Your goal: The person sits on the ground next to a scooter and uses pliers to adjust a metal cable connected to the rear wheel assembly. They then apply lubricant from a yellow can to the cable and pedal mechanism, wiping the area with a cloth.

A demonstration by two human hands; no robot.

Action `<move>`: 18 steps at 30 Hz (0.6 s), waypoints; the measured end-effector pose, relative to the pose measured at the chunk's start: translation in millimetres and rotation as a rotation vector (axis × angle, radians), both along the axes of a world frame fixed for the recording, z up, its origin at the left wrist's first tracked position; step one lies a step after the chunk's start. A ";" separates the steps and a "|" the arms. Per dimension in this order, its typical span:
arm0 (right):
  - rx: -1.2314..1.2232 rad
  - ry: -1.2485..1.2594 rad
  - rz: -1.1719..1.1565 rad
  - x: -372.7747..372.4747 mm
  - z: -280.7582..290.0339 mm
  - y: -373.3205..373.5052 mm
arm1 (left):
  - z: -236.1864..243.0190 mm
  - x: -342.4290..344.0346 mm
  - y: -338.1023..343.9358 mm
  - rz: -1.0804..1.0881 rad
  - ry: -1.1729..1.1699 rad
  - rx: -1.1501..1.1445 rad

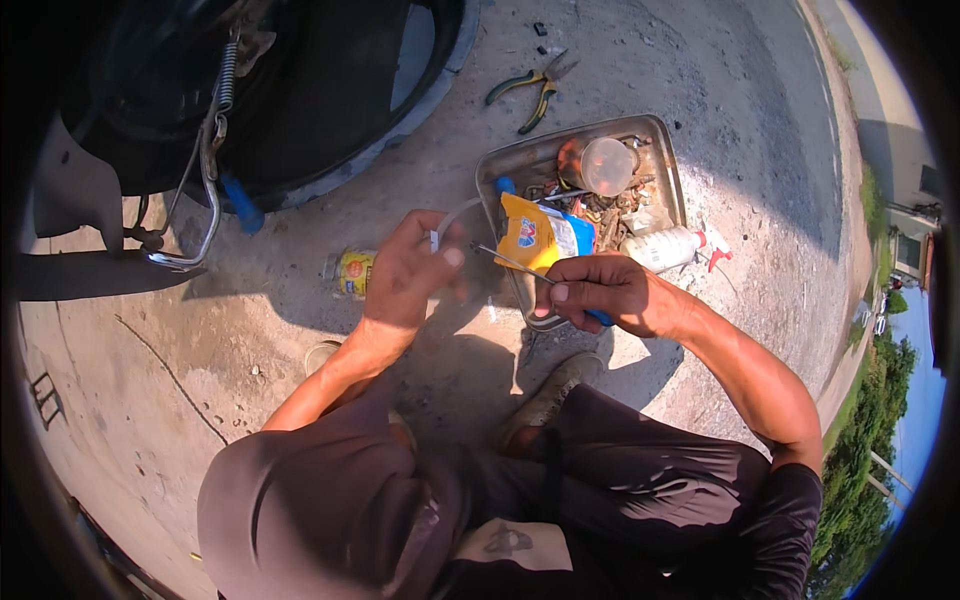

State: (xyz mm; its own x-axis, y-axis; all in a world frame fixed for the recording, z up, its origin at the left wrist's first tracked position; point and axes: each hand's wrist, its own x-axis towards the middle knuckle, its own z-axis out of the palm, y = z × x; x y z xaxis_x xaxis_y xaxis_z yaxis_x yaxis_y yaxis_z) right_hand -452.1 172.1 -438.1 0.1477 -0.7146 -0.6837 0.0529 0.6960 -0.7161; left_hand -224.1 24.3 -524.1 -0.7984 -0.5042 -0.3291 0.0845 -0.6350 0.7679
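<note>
My left hand is closed around a thin, pale curved strip, with a small white piece showing at the fingers. I cannot make out exactly what it is. In my right hand is a screwdriver with a blue handle and a thin metal shaft. Its tip points left, close to my left fingertips. Behind the shaft, a yellow and blue packet leans over the near side of a metal tray. A yellow-labelled can lies just left of my left wrist.
The tray holds a clear plastic cup, a white spray bottle with a red trigger, and small metal parts. Pliers lie beyond it on concrete. At upper left are a tyre, a metal kickstand and a blue-handled tool.
</note>
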 end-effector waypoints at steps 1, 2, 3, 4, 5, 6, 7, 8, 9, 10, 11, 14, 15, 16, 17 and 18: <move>-0.004 0.000 0.012 1.3 -1.6 -0.3 | 4.8 -1.0 0.8 -0.018 -0.015 -0.034; -0.003 -0.023 0.000 2.5 -2.8 0.4 | 7.4 -1.8 1.8 -0.037 -0.026 -0.067; -0.002 -0.046 -0.012 3.8 -4.3 1.3 | 7.6 -1.8 2.9 -0.031 -0.032 -0.065; -0.001 -0.070 -0.024 5.3 -4.9 1.8 | 7.4 -1.4 3.8 -0.025 -0.037 -0.063; 0.013 -0.070 -0.024 6.5 -4.1 0.9 | 7.1 -0.8 4.0 -0.018 -0.043 -0.061; 0.028 -0.069 -0.025 8.1 -3.1 -0.5 | 6.9 0.1 3.7 -0.015 -0.045 -0.062; 0.042 -0.069 -0.026 10.0 -2.5 -1.4 | 6.7 0.9 3.3 -0.012 -0.047 -0.062; 0.031 -0.057 -0.040 12.6 -3.3 -0.8 | 6.5 1.1 2.8 -0.010 -0.046 -0.064; 0.021 -0.046 -0.054 16.1 -5.1 0.8 | 6.4 1.0 2.8 0.001 -0.053 -0.059; 0.010 -0.035 -0.070 19.1 -6.0 1.8 | 6.4 0.8 3.1 0.012 -0.060 -0.054; 0.004 -0.016 -0.062 21.6 -5.9 1.1 | 6.6 1.4 2.9 0.024 -0.069 -0.050; -0.001 0.031 -0.052 26.3 -6.6 0.8 | 9.4 4.3 1.0 0.023 -0.066 -0.077; 0.005 0.042 -0.055 27.0 -8.8 2.3 | 11.7 3.0 1.1 0.025 -0.084 -0.092; 0.012 0.052 -0.058 27.9 -11.1 3.7 | 14.9 1.0 1.3 0.027 -0.102 -0.107; 0.013 0.061 -0.068 30.0 -13.3 5.6 | 16.2 -0.3 2.0 0.028 -0.121 -0.120; 0.015 0.070 -0.078 32.5 -15.6 7.6 | 15.6 -0.5 2.3 0.028 -0.140 -0.136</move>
